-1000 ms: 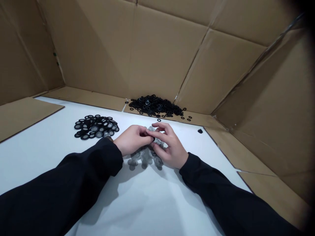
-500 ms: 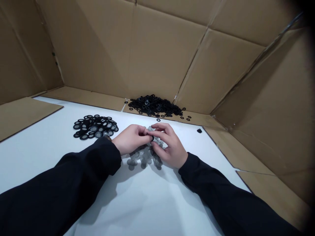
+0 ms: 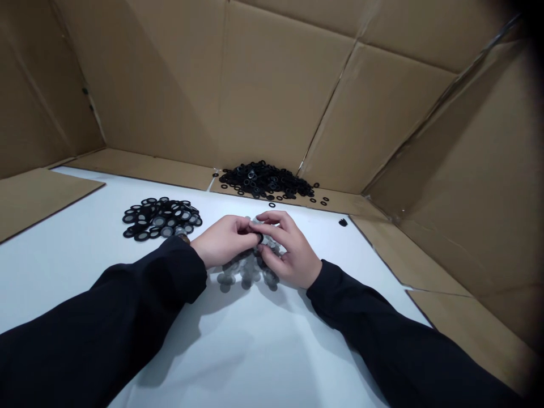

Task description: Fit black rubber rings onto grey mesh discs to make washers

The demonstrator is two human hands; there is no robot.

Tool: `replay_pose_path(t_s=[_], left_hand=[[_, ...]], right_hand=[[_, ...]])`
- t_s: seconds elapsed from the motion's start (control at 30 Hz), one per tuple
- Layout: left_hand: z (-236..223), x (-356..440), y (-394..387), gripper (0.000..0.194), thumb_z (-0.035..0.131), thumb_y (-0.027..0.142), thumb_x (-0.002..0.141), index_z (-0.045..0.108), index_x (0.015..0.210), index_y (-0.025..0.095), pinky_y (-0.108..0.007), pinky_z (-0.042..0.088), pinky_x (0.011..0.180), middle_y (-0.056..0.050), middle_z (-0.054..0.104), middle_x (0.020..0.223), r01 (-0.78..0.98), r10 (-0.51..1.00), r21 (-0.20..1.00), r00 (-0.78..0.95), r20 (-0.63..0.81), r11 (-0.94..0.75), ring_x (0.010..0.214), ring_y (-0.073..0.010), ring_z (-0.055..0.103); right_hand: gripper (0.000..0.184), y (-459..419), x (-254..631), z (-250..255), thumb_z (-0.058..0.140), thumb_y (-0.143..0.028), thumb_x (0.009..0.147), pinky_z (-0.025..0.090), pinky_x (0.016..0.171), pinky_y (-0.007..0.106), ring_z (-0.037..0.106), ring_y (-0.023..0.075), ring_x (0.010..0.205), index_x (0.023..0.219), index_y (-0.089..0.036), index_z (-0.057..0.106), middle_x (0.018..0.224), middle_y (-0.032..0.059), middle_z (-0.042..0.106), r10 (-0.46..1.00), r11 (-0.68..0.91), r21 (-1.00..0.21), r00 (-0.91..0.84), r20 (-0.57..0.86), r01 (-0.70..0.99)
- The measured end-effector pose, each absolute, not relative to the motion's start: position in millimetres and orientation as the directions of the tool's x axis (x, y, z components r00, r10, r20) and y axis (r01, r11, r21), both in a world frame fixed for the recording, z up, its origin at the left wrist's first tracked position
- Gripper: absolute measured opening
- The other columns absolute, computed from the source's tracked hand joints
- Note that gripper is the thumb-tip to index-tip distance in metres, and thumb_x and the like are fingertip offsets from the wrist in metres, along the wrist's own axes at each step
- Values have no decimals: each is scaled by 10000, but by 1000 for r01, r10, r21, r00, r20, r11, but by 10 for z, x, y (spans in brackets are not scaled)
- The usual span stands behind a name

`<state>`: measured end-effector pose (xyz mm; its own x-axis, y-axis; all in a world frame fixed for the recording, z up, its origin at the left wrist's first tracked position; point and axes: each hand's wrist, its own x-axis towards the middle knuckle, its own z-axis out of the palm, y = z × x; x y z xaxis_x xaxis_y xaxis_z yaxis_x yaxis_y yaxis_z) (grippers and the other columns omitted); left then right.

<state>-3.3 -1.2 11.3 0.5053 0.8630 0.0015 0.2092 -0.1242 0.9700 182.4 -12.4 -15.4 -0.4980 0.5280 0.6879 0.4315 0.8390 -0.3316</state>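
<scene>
My left hand (image 3: 223, 240) and my right hand (image 3: 285, 249) meet fingertip to fingertip above a small heap of grey mesh discs (image 3: 244, 275) on the white sheet (image 3: 238, 351). Between the pinched fingers sits a small black ring (image 3: 259, 238), held by both hands. Both hands are closed in a pinch. Both arms wear black sleeves. To the left of my left hand lies a pile of black rings with grey mesh inside (image 3: 160, 217). Beyond the hands, a larger heap of plain black rings (image 3: 263, 179) lies by the back cardboard wall.
Brown cardboard walls (image 3: 276, 90) enclose the work area at the back and on both sides. Cardboard flaps (image 3: 38, 195) lie flat on the left and right edges of the sheet. A stray black ring (image 3: 342, 222) lies to the right of the hands.
The hands stay together over the grey discs, with only small finger movement around the ring. The view has shifted slightly.
</scene>
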Motion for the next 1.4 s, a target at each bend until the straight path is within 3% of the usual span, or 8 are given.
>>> replay_pose_path(t_s=[0.4,0.5,0.67,0.9,1.1,1.4], left_hand=[[122,-13,-22,96,580,241,750,574,688,167,-236,362,522,12,527,623,221,867,967,499,4,-131,554,-109,469],[112,-13,-12,115,592,261,742,570,678,168,-232,364,520,20,524,614,207,870,971,494,-1,-116,541,-103,466],[111,-19,-7,85,587,239,741,604,724,158,-227,379,522,6,560,646,202,873,974,487,-5,-107,567,-106,491],[105,-17,-12,81,594,237,736,591,707,162,-234,388,527,9,545,632,199,874,973,486,8,-119,561,-111,491],[110,-23,-7,68,592,222,737,599,715,158,-236,401,546,-3,580,662,202,875,972,483,10,-123,586,-117,516],[174,-46,-34,105,601,241,730,563,669,165,-235,356,541,23,521,615,232,880,965,474,-4,-120,567,-109,463]], right_hand=[[187,-136,1784,-156,667,-224,775,532,829,407,555,232,1065,908,-229,534,1141,99,548,616,747,-383,-347,707,544],[283,-144,1795,-149,693,-244,754,534,851,424,546,244,1090,984,-232,530,1170,110,536,606,757,-371,-364,708,539],[428,-143,1825,-152,598,-109,769,488,973,452,524,239,1156,1173,-240,546,1237,119,502,528,828,-306,-472,706,470],[215,-140,1810,-156,656,-217,784,540,868,434,556,243,1088,981,-230,568,1147,106,541,575,770,-324,-380,724,549],[427,-140,1824,-151,632,-157,774,506,943,467,530,257,1150,1179,-251,536,1228,119,509,530,815,-275,-465,709,511],[223,-179,1715,-134,664,-202,769,507,921,436,552,242,1087,953,-227,540,1140,106,531,569,753,-288,-365,737,592]])
